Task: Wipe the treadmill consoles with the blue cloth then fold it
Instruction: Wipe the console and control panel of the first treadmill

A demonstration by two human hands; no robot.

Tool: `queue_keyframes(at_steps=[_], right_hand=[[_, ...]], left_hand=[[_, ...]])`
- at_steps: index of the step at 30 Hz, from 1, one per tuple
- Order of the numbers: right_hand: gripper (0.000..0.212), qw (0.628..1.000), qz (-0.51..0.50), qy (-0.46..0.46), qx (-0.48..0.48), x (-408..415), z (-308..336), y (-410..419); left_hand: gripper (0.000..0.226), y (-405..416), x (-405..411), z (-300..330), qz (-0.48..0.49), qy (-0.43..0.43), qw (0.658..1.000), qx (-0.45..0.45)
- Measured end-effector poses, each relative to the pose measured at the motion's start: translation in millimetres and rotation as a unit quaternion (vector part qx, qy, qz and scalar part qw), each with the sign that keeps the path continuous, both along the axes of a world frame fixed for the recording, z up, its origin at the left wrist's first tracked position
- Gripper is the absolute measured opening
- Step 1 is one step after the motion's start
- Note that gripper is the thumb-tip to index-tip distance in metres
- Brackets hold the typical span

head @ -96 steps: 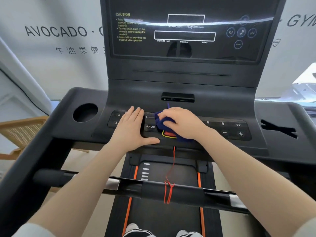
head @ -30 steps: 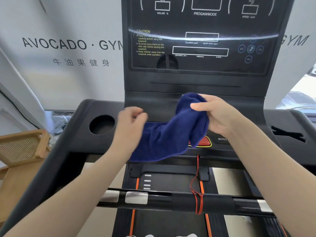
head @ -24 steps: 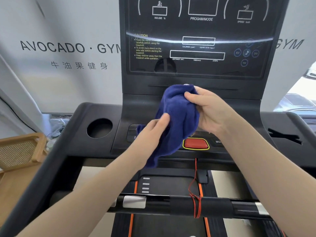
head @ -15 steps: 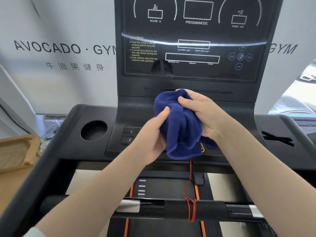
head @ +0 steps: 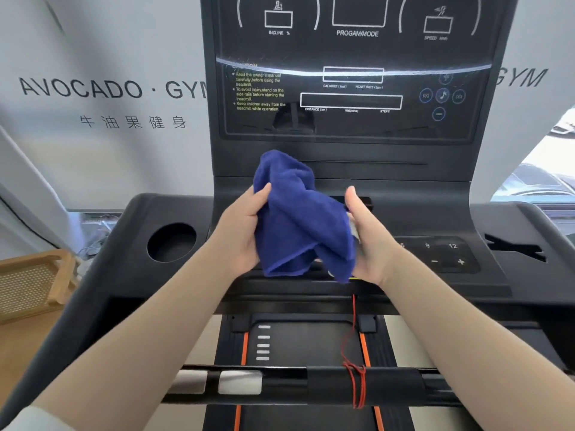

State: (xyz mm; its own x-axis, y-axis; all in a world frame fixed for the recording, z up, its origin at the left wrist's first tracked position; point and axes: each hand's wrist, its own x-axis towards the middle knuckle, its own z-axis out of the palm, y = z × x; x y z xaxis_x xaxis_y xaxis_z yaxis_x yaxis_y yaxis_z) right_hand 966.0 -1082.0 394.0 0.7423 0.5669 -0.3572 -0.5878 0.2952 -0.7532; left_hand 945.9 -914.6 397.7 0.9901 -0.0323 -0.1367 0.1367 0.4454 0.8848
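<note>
The blue cloth [head: 298,219] hangs bunched between my two hands, in the air just in front of the treadmill console's key panel [head: 441,253]. My left hand [head: 239,234] grips its left side, thumb pressed on the front of the fabric. My right hand [head: 373,244] holds the right side; its thumb points up and its fingers are hidden under a fold. The dark console display [head: 351,119] rises behind the cloth. The middle keys and the red stop button are covered by the cloth.
A round cup holder [head: 171,242] sits left of the keys. The black handlebar [head: 389,387] crosses below my forearms, with a red safety cord [head: 354,384] looped on it. A wooden cane chair [head: 31,281] stands at the left. The belt [head: 305,343] lies below.
The cloth left the key panel and was lifted by both hands. Over the last second they drew together, bunching it, and my left hand now grips its left side.
</note>
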Motion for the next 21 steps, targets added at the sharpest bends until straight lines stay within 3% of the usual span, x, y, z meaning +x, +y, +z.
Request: queue_keyframes(at_steps=[2,4,6,8,10,12,14,15,18,21], right_hand=[[0.029,0.998,0.003,-0.049,-0.045,-1,-4,7],[0.008,0.993,-0.071,-0.065,-0.065,2,-2,16],[0.019,0.973,-0.183,-0.104,-0.093,8,1,23],[0.032,0.933,-0.246,-0.212,-0.154,19,1,30],[0.049,0.846,-0.211,-0.385,-0.302,20,-7,47],[0.051,0.689,-0.090,-0.559,-0.452,12,-28,68],[0.041,0.527,0.028,-0.667,-0.526,5,-58,88],[0.043,0.486,0.088,-0.677,-0.546,2,-67,96],[0.069,0.487,0.176,-0.650,-0.556,5,-71,107],[0.085,0.401,0.216,-0.668,-0.589,12,-71,105]], left_hand=[[0.014,11,7,-6,0.051,-0.029,0.975,0.214],[0.014,25,10,-13,0.100,-0.052,0.911,0.397],[0.029,43,7,-21,0.144,-0.056,0.860,0.487],[0.036,61,1,-30,0.133,-0.029,0.840,0.525],[0.038,74,-5,-45,0.090,0.017,0.847,0.524],[0.039,80,-8,-55,0.088,0.057,0.898,0.427],[0.032,81,-8,-60,0.111,0.092,0.947,0.289],[0.029,81,-8,-61,0.116,0.100,0.959,0.240],[0.026,82,-9,-67,0.105,0.107,0.970,0.189],[0.033,78,-13,-65,0.088,0.123,0.966,0.211]])
